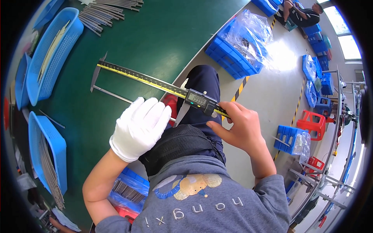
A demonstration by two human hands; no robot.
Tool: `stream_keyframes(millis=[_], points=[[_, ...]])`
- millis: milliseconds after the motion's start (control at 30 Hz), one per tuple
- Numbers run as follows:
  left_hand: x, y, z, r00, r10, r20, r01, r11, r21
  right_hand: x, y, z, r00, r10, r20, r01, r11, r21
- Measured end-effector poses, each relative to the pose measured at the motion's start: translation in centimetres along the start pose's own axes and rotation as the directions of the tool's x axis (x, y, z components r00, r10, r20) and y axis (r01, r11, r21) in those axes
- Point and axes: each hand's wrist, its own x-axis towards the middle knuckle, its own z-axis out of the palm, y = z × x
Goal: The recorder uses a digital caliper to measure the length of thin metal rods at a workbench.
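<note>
A long digital caliper [143, 78] lies slanted across the middle, its fixed jaw over the green table and its display unit near my lap. My bare right hand [243, 124] grips the caliper's slider end, thumb and fingers around the beam beside the display. A thin metal rod [112, 95] runs below the beam, between the two jaws and apparently touching both. In a white glove, my left hand [139, 126] is closed over the rod's middle, which its fingers hide.
Metal rods [103, 15] lie bundled on the green table [171, 35] at far left. Light-blue baskets [58, 54] line its left edge. Right of the table, a blue crate [233, 58] holds plastic-wrapped parts. Red stools [312, 124] and a seated person [305, 15] are farther right.
</note>
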Motion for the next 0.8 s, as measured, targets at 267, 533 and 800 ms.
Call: stream_keyframes(millis=[267, 533, 800], points=[[0.0, 0.1, -0.1, 1.000, -0.007, 0.015, 0.007, 1.000, 0.023, 0.5, -0.1, 0.6, 1.000, 0.021, -0.016, -0.021, 1.000, 0.005], [-0.2, 0.9, 1.0, 0.999, -0.035, -0.022, 0.034, 0.999, -0.018, -0.1, -0.1, 0.0, 0.999, 0.038, 0.009, -0.038, 0.998, 0.054], [-0.4, 1.2, 1.7, 0.995, -0.086, -0.044, 0.085, 0.996, -0.017, -0.2, 0.1, -0.6, 0.999, 0.045, 0.020, -0.047, 0.993, 0.110]])
